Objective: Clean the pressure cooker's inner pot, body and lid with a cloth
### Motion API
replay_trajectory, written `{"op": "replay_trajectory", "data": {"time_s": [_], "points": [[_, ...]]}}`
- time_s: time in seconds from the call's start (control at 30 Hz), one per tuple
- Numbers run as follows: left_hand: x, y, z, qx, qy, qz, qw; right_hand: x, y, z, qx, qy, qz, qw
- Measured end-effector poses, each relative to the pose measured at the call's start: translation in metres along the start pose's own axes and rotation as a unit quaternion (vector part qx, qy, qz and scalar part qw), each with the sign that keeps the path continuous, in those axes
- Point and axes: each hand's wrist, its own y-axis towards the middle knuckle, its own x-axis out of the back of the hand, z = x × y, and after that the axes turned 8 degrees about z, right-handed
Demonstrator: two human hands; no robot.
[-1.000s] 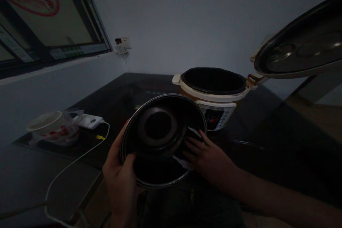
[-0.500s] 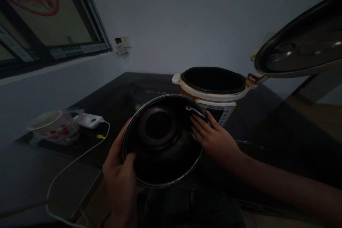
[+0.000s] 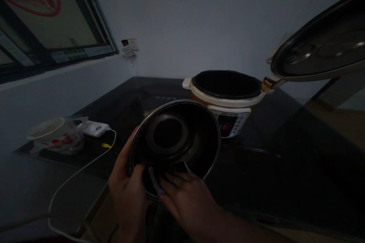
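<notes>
A dark inner pot (image 3: 203,133) is tilted with its open mouth toward me. My left hand (image 3: 127,186) grips its left rim, the thumb over the edge and the fingers behind. Inside the lower wall, my right hand (image 3: 186,197) presses a dark cloth with a pale edge (image 3: 154,181) against the surface. Most of the cloth is hidden under the fingers. Behind the pot stands an electric pressure cooker (image 3: 226,101), its lid (image 3: 316,59) swung up to the right.
On the left of the black counter (image 3: 273,182) are a plastic tub (image 3: 54,133) in a clear bag and a white power strip (image 3: 97,128) with a trailing cord (image 3: 82,169). Wall sockets (image 3: 130,46) and a window (image 3: 76,19) lie beyond.
My right hand has slid the cloth from the pot's right inner wall down and left to its lower wall. The cooker's front panel shows more fully. My left hand keeps its grip.
</notes>
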Motion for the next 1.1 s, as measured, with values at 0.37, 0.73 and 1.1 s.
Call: {"op": "replay_trajectory", "data": {"time_s": [0.37,0.73,1.1], "points": [[0.002,0.0,0.001,-0.002,-0.017,0.004,1.0,-0.006,0.001,-0.015,0.045,0.046,-0.021,0.998],[0.008,0.002,0.009,0.004,-0.025,0.031,0.999,0.057,0.014,-0.089,-0.005,-0.41,0.002,0.912],[0.011,0.01,0.01,0.003,-0.028,0.07,0.997,0.115,0.027,-0.081,0.092,-0.547,-0.093,0.826]]}}
